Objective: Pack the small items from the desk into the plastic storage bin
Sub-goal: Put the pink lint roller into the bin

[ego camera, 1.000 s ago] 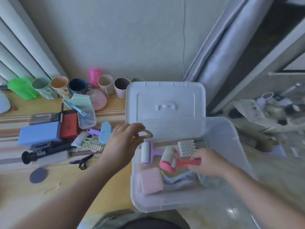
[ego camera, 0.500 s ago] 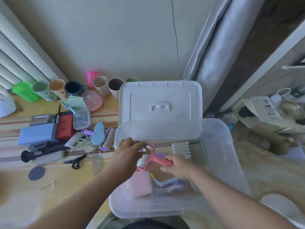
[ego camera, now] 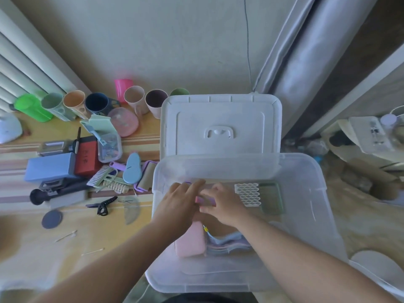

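Note:
The clear plastic storage bin [ego camera: 314, 193] stands open at the desk's right end, its white lid [ego camera: 220, 125] propped behind it. Both my hands are down inside the bin. My right hand [ego camera: 223, 204] grips the pink roller [ego camera: 204, 200], of which only a short piece of handle shows. My left hand [ego camera: 177, 204] rests against the same roller with fingers spread; a purple roller lies mostly hidden under it. Also in the bin are a pink case [ego camera: 190, 241], a white honeycomb piece [ego camera: 247, 194], a green tray [ego camera: 271, 197] and a stack of pastel sheets [ego camera: 227, 243].
Small items crowd the desk left of the bin: a blue oval brush [ego camera: 131, 168], another purple roller [ego camera: 146, 179], combs [ego camera: 109, 180], a black clip [ego camera: 104, 205], a blue box [ego camera: 49, 167], a red box [ego camera: 86, 157]. Cups [ego camera: 133, 99] line the wall.
My right hand has carried the pink roller lower into the bin's middle. My left hand has followed into the bin and now lies on the rollers. The view has shifted a little.

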Action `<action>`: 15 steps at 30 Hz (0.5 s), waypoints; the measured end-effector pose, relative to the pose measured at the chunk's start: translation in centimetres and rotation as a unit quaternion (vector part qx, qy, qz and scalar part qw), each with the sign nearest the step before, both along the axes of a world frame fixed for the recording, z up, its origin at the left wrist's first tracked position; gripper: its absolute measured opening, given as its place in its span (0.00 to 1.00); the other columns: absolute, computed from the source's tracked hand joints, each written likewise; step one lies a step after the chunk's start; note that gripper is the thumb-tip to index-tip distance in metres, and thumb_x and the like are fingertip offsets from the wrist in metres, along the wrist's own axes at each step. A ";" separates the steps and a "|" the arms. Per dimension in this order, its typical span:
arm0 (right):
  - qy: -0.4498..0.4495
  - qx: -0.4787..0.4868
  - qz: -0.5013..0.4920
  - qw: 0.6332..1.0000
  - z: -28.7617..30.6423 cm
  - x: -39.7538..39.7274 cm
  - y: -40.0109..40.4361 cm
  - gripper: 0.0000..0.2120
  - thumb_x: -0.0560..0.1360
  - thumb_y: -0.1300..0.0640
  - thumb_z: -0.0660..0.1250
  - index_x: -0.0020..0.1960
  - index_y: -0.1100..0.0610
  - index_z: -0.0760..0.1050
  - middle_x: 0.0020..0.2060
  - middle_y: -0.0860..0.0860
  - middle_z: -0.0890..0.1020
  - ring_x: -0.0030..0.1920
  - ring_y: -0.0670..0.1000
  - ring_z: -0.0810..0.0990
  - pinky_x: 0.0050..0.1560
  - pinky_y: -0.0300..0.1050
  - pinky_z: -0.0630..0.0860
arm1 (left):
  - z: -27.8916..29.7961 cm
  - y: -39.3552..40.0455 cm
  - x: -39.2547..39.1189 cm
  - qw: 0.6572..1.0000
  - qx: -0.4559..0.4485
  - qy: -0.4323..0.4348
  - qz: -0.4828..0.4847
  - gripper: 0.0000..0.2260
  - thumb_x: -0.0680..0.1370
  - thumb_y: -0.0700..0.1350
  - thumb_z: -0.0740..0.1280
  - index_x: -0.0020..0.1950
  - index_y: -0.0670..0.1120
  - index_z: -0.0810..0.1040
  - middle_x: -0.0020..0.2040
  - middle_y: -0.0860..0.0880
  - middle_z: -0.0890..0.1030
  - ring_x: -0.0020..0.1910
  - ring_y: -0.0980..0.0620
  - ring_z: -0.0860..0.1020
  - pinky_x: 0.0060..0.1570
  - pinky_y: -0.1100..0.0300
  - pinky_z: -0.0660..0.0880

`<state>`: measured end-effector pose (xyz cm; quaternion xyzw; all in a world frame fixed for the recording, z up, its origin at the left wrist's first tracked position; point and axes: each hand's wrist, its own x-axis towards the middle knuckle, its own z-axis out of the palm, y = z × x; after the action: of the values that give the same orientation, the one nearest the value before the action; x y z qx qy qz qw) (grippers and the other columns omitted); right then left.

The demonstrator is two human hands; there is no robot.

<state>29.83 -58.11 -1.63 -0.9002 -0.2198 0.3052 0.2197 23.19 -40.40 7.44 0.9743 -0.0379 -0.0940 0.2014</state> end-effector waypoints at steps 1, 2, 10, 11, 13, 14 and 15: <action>0.022 0.060 -0.056 0.996 0.5 0.1 -0.6 0.14 0.77 0.40 0.69 0.60 0.43 0.80 0.53 0.48 0.78 0.53 0.46 0.76 0.54 0.51 0.75 | -0.1 -0.2 0.3 1.000 -0.012 0.016 0.009 0.29 0.75 0.46 0.71 0.75 0.52 0.68 0.53 0.48 0.80 0.55 0.41 0.74 0.52 0.53 0.72; 0.074 0.127 -0.121 0.982 1.1 0.1 -1.2 0.13 0.77 0.41 0.68 0.56 0.46 0.82 0.48 0.48 0.80 0.46 0.44 0.78 0.49 0.50 0.75 | -0.3 -0.4 0.5 0.999 -0.023 0.028 0.016 0.30 0.75 0.46 0.70 0.76 0.53 0.66 0.55 0.48 0.81 0.57 0.42 0.74 0.53 0.53 0.71; 0.199 0.207 -0.181 0.941 3.5 -1.7 -4.6 0.17 0.75 0.40 0.76 0.59 0.48 0.83 0.41 0.50 0.85 0.38 0.44 0.78 0.42 0.47 0.75 | -0.6 -2.8 0.9 0.989 -0.106 0.051 -0.089 0.33 0.70 0.38 0.72 0.75 0.49 0.70 0.52 0.50 0.83 0.53 0.46 0.77 0.46 0.61 0.64; 0.207 0.224 -0.189 0.933 3.4 -2.0 -4.8 0.16 0.75 0.42 0.77 0.59 0.47 0.83 0.39 0.50 0.85 0.37 0.43 0.78 0.41 0.43 0.73 | -0.7 -2.9 0.9 0.987 -0.110 0.059 -0.101 0.34 0.70 0.37 0.72 0.75 0.49 0.69 0.54 0.49 0.82 0.52 0.47 0.78 0.47 0.61 0.65; 0.206 0.209 -0.177 0.939 3.1 -2.8 -4.8 0.11 0.75 0.44 0.78 0.55 0.45 0.84 0.41 0.48 0.87 0.37 0.40 0.78 0.41 0.38 0.73 | -0.9 -3.1 0.5 0.982 -0.119 0.087 -0.119 0.35 0.71 0.37 0.72 0.77 0.51 0.67 0.57 0.48 0.81 0.51 0.49 0.77 0.50 0.62 0.69; 0.197 0.187 -0.174 0.947 2.9 -3.1 -4.9 0.10 0.74 0.44 0.78 0.53 0.45 0.85 0.43 0.47 0.87 0.37 0.39 0.79 0.42 0.37 0.75 | -1.0 -3.1 0.2 0.979 -0.124 0.102 -0.125 0.35 0.73 0.38 0.73 0.78 0.52 0.65 0.57 0.48 0.80 0.51 0.50 0.77 0.51 0.63 0.70; 0.185 0.163 -0.176 0.953 2.5 -3.4 -4.9 0.09 0.72 0.45 0.78 0.50 0.45 0.85 0.43 0.46 0.87 0.38 0.38 0.79 0.43 0.36 0.76 | -1.1 -3.0 -0.1 0.977 -0.124 0.117 -0.132 0.35 0.75 0.40 0.73 0.79 0.53 0.63 0.59 0.48 0.80 0.53 0.49 0.77 0.51 0.65 0.68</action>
<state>26.38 -63.03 0.91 -0.8043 -0.0604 0.3832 0.4501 23.07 -43.44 6.29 0.9104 -0.1534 -0.2272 0.3098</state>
